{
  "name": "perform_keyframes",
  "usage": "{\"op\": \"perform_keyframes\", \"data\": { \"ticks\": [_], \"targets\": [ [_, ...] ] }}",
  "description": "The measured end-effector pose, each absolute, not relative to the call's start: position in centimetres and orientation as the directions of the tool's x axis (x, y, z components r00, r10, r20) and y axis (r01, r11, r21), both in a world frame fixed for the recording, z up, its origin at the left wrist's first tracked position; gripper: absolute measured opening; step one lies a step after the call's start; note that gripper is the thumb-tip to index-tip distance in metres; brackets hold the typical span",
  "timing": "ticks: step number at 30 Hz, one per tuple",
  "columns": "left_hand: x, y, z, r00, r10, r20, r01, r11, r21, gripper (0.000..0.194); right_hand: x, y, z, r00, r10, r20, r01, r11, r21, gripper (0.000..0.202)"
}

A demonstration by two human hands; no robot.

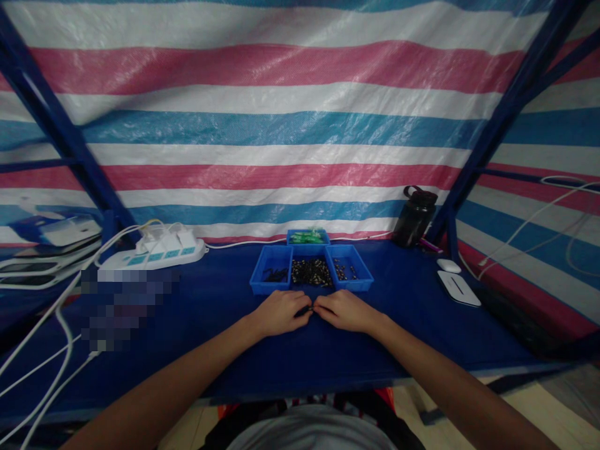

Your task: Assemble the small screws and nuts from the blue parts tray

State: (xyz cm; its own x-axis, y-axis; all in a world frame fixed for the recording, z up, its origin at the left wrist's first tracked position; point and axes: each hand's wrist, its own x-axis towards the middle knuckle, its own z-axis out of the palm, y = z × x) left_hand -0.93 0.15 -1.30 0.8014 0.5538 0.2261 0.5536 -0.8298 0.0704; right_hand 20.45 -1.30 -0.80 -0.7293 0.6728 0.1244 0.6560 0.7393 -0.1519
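Left hand (284, 312) gripping small dark part (304, 310) between thumb and fingers; right hand (345, 310) pinching part's right end. Part just above near-middle of blue worktop (323, 365), on near side of blue bins. Left bin (263, 289): thin black pieces. Middle bin (312, 249): heap of small dark, shiny-tipped parts. Right bin (360, 286): few scattered small parts. Far bin (289, 239): green items. Black bottle (415, 217) far right; white power strip (164, 257) far left.
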Motion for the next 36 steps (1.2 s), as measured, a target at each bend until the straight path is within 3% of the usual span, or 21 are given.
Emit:
{"op": "perform_keyframes", "data": {
  "ticks": [36],
  "targets": [
    [-0.92, 0.19, -1.34, 0.802, 0.554, 0.223, 0.556, -0.829, 0.062, 0.014, 20.46, -1.34, -0.66, -0.723, 0.680, 0.118, 0.657, 0.731, -0.187, 0.022]
  ]
}}
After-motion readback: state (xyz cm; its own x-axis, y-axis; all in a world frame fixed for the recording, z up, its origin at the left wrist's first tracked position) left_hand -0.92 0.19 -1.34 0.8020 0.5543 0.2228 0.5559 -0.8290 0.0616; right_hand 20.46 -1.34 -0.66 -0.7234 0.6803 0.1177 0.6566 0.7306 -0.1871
